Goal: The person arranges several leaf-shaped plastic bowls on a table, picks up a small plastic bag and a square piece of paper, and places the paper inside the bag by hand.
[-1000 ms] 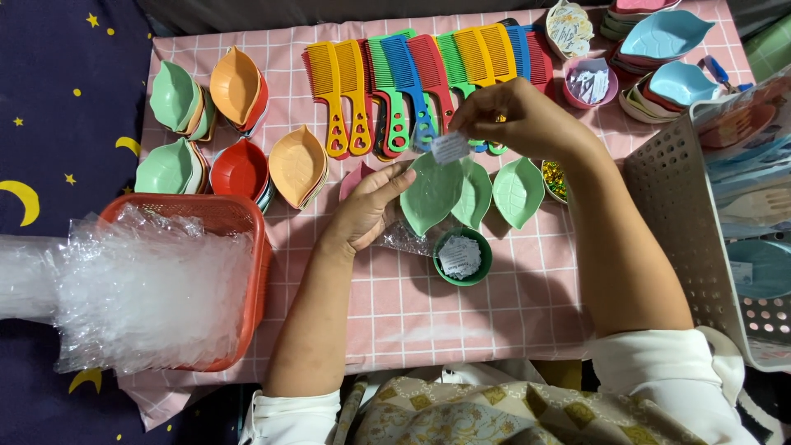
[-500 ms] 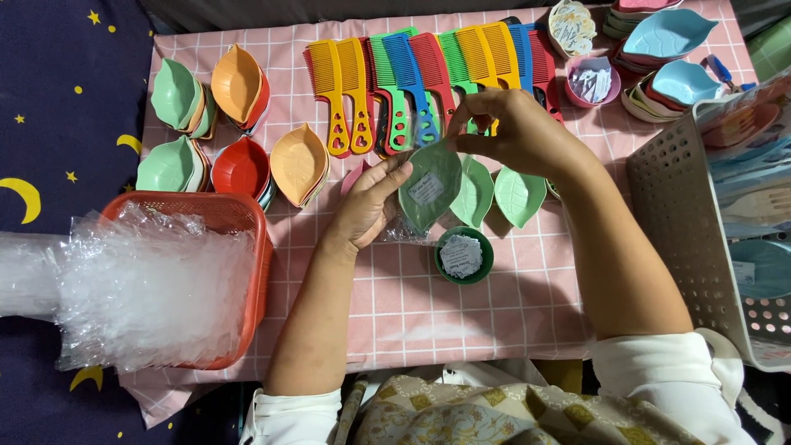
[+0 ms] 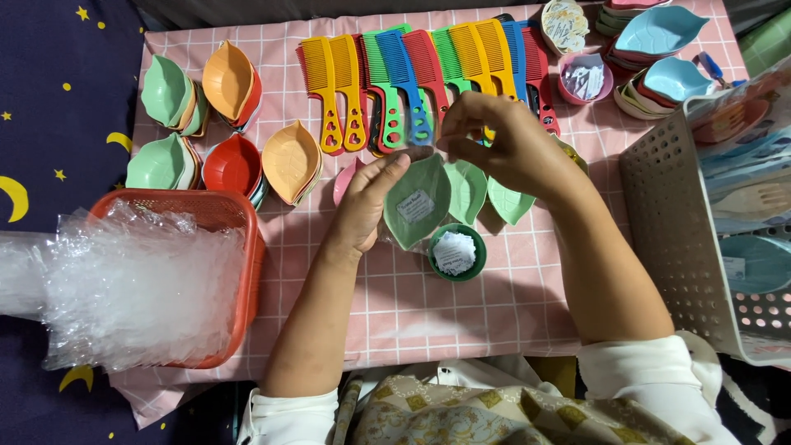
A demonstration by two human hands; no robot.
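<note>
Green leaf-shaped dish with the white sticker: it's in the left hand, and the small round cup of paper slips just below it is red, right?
Not quite. The head view shows the left hand holding the green leaf-shaped dish with the white sticker, but the round cup of paper slips below it is green, not red.

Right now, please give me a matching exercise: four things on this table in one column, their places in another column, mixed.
Things:
1. green leaf dish with a sticker
2. small green cup of paper slips
3. red basket of clear plastic bags
4. row of coloured combs

Places:
A. at the table's left edge
B. along the far side of the table
C. held by the left hand
D. just below the held dish

Pairs: 1-C, 2-D, 3-A, 4-B
</note>
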